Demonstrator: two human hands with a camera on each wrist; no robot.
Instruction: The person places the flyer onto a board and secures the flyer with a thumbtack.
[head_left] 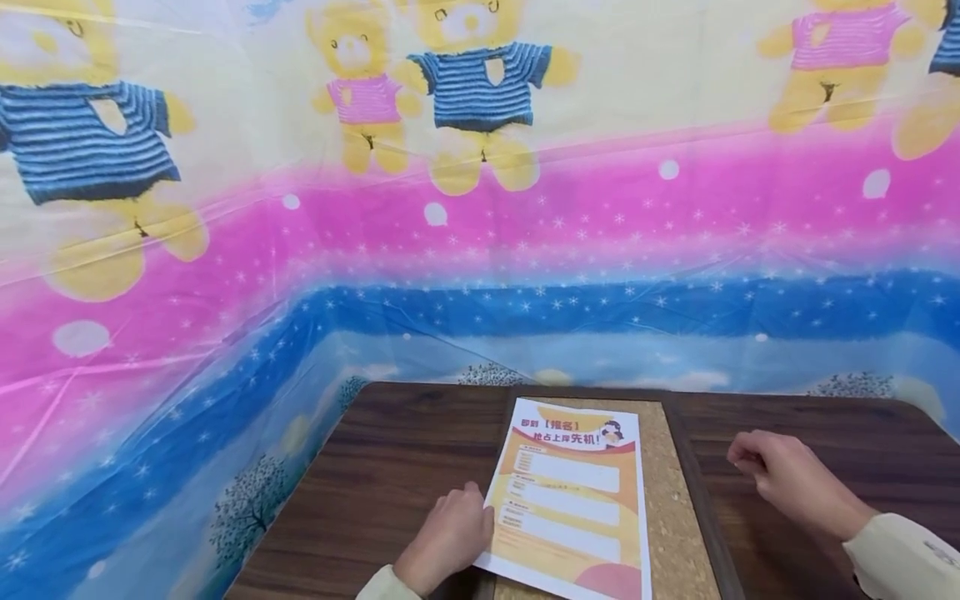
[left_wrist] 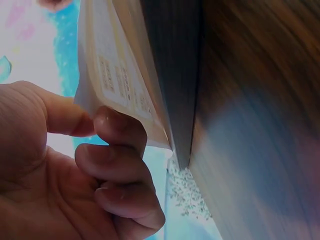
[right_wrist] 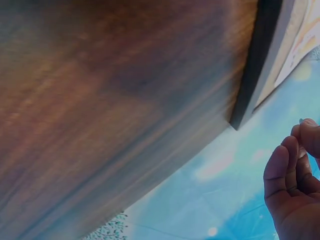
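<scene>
In the head view, a printed sheet point(head_left: 567, 500) lies on a cork board point(head_left: 667, 500) with a dark wooden frame point(head_left: 701, 500), on a dark wood-grain table point(head_left: 375, 467). The sheet sits toward the board's left side, so a strip of bare cork shows along its right edge. It carries red Chinese characters at the top, a small cartoon figure point(head_left: 611, 433) beside them, white boxes stacked below on yellow and orange, and part of a reddish circle in the lower right corner. The person's left hand point(head_left: 453, 529) is at the sheet's left edge, near the lower corner. The right hand point(head_left: 795, 479) is over the table, to the right of the board and apart from the sheet, its fingers bent inward. Both wrists come out of pale sleeves point(head_left: 900, 554). Around the table stands a fabric backdrop point(head_left: 600, 200) printed with teddy bears in striped shirts above pink and blue bands.

In the left wrist view, the thumb and index finger pinch the sheet by its edge, and the paper bends there; the other fingers curl toward the palm. The dark frame runs just beside it.

In the right wrist view, the fingers are bent with their tips gathered near the thumb. A tiny bluish-green speck shows at the fingertips, too small to tell whether that hand holds anything. The board and sheet show only at the upper right.
</scene>
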